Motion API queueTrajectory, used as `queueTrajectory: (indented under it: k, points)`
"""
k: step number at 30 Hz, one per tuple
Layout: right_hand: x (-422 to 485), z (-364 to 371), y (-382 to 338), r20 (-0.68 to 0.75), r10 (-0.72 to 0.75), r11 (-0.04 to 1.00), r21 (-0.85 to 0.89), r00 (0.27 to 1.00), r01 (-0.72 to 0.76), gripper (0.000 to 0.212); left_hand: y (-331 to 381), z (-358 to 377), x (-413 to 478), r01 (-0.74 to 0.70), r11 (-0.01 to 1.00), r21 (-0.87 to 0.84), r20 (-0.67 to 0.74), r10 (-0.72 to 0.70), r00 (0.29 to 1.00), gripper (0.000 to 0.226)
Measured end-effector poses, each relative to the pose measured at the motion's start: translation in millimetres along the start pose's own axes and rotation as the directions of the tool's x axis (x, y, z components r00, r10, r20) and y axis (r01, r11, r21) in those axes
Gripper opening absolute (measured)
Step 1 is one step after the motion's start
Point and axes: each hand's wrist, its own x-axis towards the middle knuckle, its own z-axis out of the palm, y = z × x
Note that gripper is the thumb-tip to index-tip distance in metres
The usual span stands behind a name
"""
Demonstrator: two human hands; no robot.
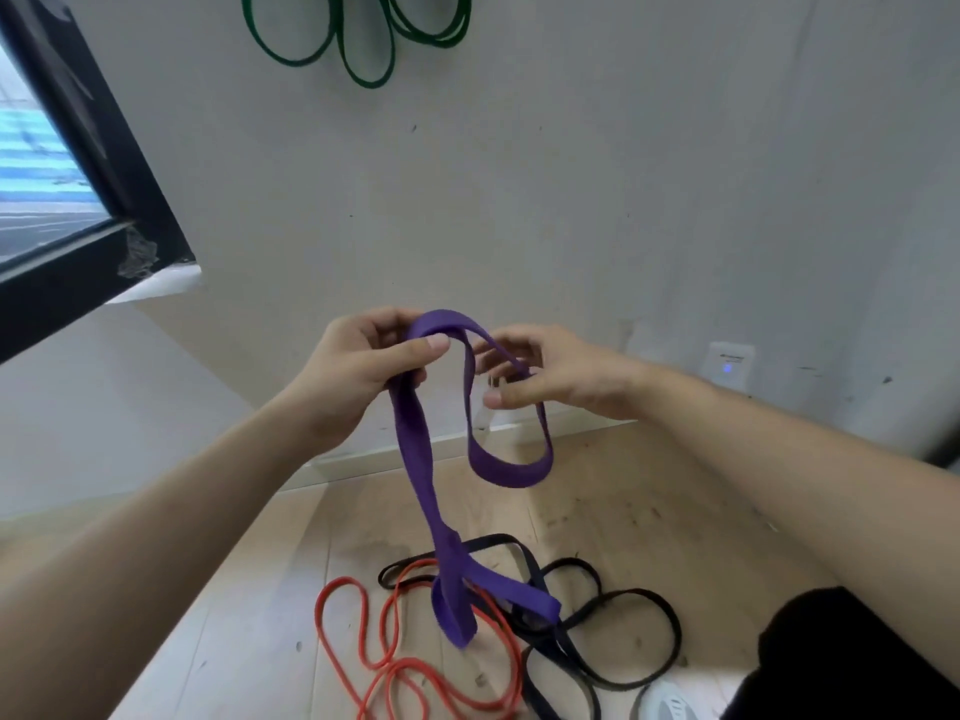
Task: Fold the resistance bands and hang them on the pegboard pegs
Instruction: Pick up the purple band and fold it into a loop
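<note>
Purple band in left hand, perhaps right

One wide-angle view, worn on the person's head, looks forward and down. The left hand and right hand sit close before the lens at mid-frame, forearms entering from the bottom corners. The wall fills the upper half, the floor lies below, and a window sits at the left.

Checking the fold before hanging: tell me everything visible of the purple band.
The purple band is a wide, flat loop, matte and rubbery-looking. The left hand grips its gathered top; the right hand holds a shorter loop hanging beside it. Its long doubled tail dangles above the red band and black band on the floor.
</note>
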Motion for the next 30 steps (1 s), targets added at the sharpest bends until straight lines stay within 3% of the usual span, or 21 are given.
queueTrajectory:
  k: [4, 7, 13, 20, 26, 30]
  points:
    - [5.7, 10.5, -14.3, -0.013, -0.099, 0.987, 0.127, 0.995, 0.099, 0.040, -8.3, 1.0, -2.3, -0.025, 0.998, 0.056, 0.055, 0.022, 0.998, 0.038]
    - [7.0, 17.3, -14.0, -0.023, -0.132, 0.990, 0.050, 0.991, 0.133, 0.029, -12.5, -2.1, -3.4, -0.021, 0.996, 0.085, 0.050, 0.017, 0.999, 0.037]
    - [4.0, 14.9, -18.1, -0.042, -0.123, 0.992, -0.014, 0.992, 0.122, 0.026, -17.0, -1.6, -8.4, -0.006, 0.987, 0.158, 0.059, -0.003, 0.998, 0.043]
    - [2.8, 16.0, -24.4, -0.090, -0.152, 0.987, -0.064, 0.984, 0.147, 0.019, -36.1, 7.0, -2.3, 0.031, 0.955, 0.296, 0.058, -0.051, 0.997, 0.020]
    - [-0.8, 7.8, -28.2, -0.231, -0.167, 0.983, 0.041, 0.958, 0.181, 0.020, -46.1, 9.8, -2.6, 0.031, 0.927, 0.375, 0.056, -0.056, 0.997, 0.013]
    - [-4.3, 4.8, -30.1, -0.307, -0.187, 0.979, 0.015, 0.933, 0.202, 0.019, -54.8, 12.0, -2.5, 0.050, 0.899, 0.435, 0.066, -0.087, 0.994, 0.018]
